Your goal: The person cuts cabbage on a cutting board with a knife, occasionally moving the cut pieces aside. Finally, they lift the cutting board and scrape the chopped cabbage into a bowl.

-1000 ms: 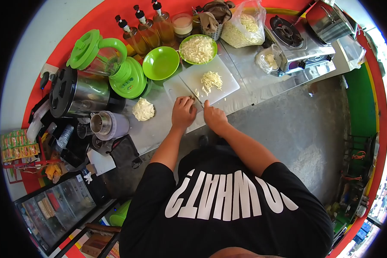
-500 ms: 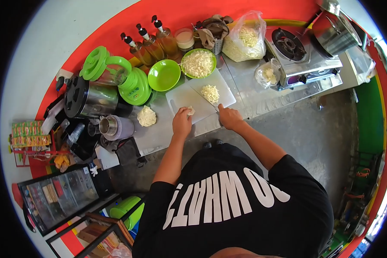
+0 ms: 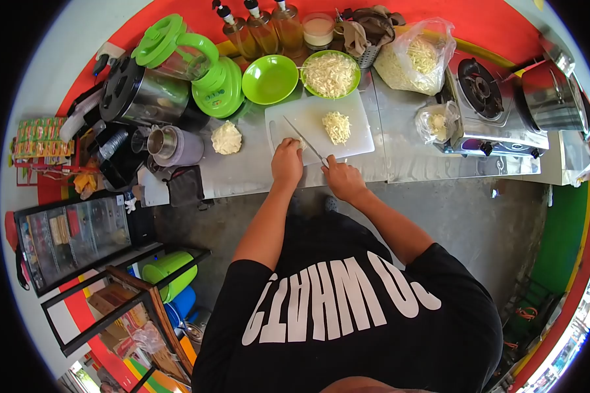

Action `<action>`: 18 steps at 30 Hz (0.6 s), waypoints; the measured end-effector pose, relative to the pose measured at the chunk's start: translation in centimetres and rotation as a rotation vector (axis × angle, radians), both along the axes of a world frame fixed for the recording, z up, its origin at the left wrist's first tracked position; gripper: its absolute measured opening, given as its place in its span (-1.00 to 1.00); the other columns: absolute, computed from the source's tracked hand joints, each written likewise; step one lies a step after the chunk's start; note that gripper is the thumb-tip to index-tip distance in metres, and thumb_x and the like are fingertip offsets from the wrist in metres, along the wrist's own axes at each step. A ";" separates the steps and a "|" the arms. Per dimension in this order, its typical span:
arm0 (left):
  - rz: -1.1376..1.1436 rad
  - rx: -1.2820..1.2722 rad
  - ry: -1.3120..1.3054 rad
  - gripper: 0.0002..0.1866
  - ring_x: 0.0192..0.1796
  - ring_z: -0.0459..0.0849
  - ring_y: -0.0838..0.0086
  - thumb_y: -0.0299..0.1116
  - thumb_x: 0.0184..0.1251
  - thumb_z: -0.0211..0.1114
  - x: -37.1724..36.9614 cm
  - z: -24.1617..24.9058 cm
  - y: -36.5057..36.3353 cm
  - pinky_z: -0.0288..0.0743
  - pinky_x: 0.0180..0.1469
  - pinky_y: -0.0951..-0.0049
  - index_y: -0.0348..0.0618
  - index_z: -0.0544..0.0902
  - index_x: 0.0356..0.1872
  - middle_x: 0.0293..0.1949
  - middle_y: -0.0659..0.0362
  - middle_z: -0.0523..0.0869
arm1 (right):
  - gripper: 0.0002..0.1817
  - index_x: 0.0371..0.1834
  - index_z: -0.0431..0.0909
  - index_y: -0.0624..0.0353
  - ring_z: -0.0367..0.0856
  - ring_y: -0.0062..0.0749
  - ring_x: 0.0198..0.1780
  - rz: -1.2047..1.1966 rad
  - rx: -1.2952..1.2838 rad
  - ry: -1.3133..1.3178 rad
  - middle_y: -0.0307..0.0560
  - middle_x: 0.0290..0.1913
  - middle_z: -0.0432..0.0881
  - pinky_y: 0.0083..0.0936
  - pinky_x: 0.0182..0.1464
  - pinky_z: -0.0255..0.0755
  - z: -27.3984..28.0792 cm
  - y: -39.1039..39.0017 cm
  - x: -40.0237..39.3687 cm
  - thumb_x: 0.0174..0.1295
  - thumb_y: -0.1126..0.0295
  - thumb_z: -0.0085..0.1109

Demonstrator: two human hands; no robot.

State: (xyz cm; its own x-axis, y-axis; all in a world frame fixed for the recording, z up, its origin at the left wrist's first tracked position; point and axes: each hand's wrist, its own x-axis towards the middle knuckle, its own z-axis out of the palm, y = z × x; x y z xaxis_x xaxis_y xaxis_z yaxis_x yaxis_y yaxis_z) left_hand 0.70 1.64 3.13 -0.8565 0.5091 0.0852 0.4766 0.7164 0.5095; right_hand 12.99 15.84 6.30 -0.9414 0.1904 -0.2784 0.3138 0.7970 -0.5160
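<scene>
A white cutting board (image 3: 362, 141) lies on the metal counter. My left hand (image 3: 287, 164) is closed at its near left side, pressing down a small pale piece of food (image 3: 299, 142) that the fingers partly cover. My right hand (image 3: 345, 179) grips a kitchen knife (image 3: 306, 141) by its handle, at the board's near edge. The blade slants away to the left over the board, alongside my left fingers and the piece. To the right of the blade sits a heap of pale shreds (image 3: 336, 128). A creamy white lump (image 3: 226, 137) rests left of the board.
Behind the board stand a green bowl (image 3: 269, 80) and another bowl heaped with pale shreds (image 3: 331, 74). A green blender (image 3: 217, 92) and pump bottles (image 3: 262, 29) are at the back left. On the right are a filled plastic bag (image 3: 413, 62) and a gas stove (image 3: 495, 124).
The knife has moved left, from beside the heap of shreds to the piece under my left hand. My head view has shifted too.
</scene>
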 end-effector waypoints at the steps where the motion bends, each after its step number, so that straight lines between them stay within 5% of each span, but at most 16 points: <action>1: 0.016 -0.019 -0.005 -0.78 0.09 0.64 0.15 -0.50 0.26 0.31 0.0 0.1 0.1 0.59 0.10 0.19 -0.19 0.70 -0.07 0.00 0.13 0.67 | -0.67 -0.04 0.34 0.27 0.73 0.25 -0.28 0.010 0.007 -0.002 0.26 -0.38 0.71 0.08 -0.20 0.58 0.0 -0.1 0.0 0.52 0.16 -0.02; 18: -0.132 -0.040 -0.077 -0.90 -0.04 0.67 0.06 -0.49 0.18 0.38 -2.3 0.2 -0.6 0.58 0.03 0.12 -0.23 0.71 -0.28 -0.15 0.05 0.67 | -0.80 -0.01 0.36 0.27 0.79 0.02 -0.34 0.040 0.305 -0.045 0.13 -0.35 0.74 -0.13 -0.31 0.65 -1.1 -3.6 0.3 0.44 0.38 -0.06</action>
